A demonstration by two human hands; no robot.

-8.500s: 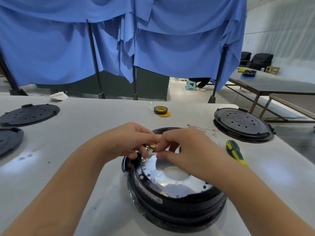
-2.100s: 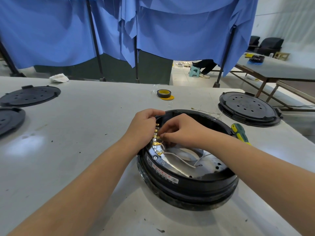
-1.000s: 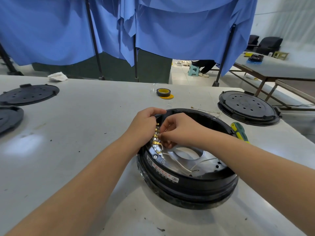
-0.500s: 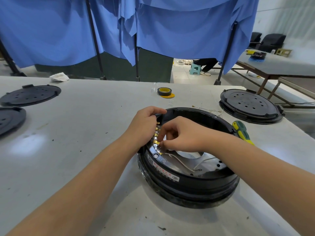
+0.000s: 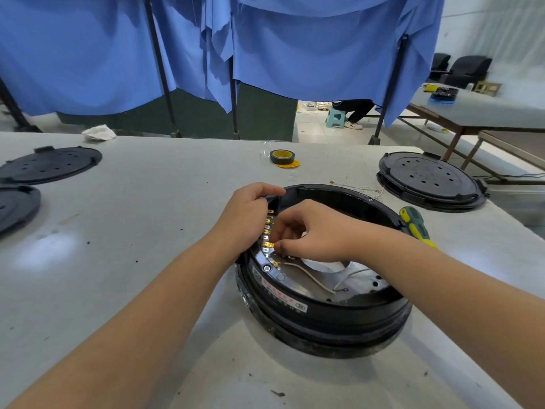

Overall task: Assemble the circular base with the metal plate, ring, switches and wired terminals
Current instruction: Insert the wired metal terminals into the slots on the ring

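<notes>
Black round base (image 5: 324,314) on bench (image 5: 132,231); shiny plate (image 5: 298,276), white wires (image 5: 312,280) inside. Left hand (image 5: 247,216) grips rim; right hand (image 5: 309,231) pinches terminal (image 5: 269,245).

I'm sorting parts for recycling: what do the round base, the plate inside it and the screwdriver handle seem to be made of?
Base: likely moulded plastic, black with a dull sheen and a printed label on its wall.
Plate: metal, probably aluminium or steel, bright silver and mirror-like, with punched holes.
Screwdriver handle: seemingly plastic or rubber, glossy green and yellow.
</notes>
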